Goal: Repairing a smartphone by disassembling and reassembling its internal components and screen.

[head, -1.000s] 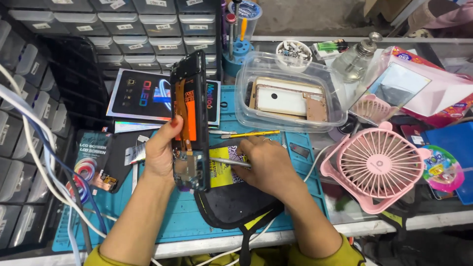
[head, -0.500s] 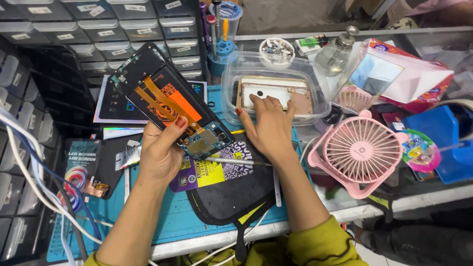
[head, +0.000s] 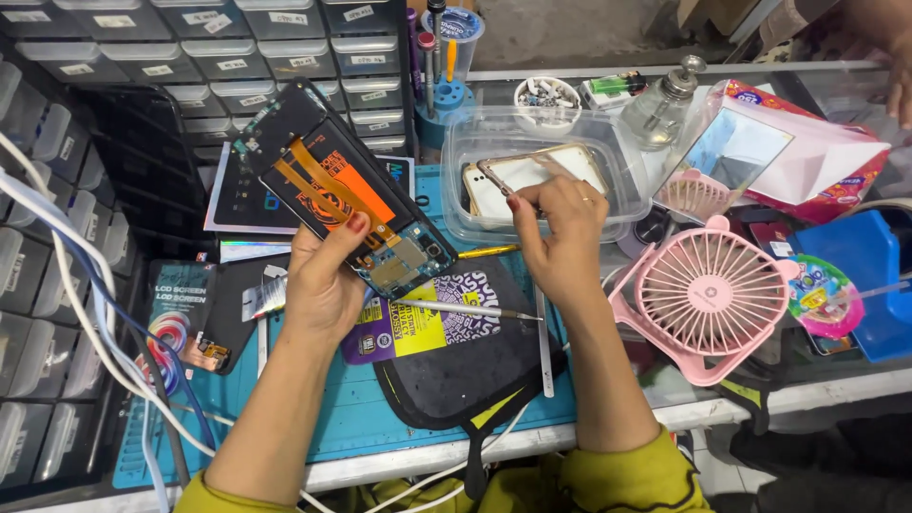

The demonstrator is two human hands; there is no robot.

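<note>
Up front in the head view, the left hand [head: 323, 285] is clenched around the lower end of an opened phone assembly [head: 342, 199], thumb laid across its face. The assembly tilts up and away toward the far left corner of the workbench, its orange flex ribbon and small circuit board showing.

The right hand [head: 560, 237] reaches over the near rim of a clear plastic tray [head: 456, 161] and pinches a thin gold-edged phone frame [head: 503, 179] between thumb and fingertips, so that hand is closed on the frame. A white phone back cover [head: 532, 171] lies inside the tray, under the frame.

Below the hands, a black work mat [head: 475, 370] rests on a blue cutting mat [head: 351, 418] near the front edge of the bench. A slim metal tool [head: 465, 310] lies across the black mat, just beside a purple and yellow packet [head: 418, 318]. A pink desk fan [head: 708, 294] sits toward the right edge, face up. Grey parts drawers [head: 209, 57] line the far left corner, and white cables [head: 66, 285] trail down the left edge.
</note>
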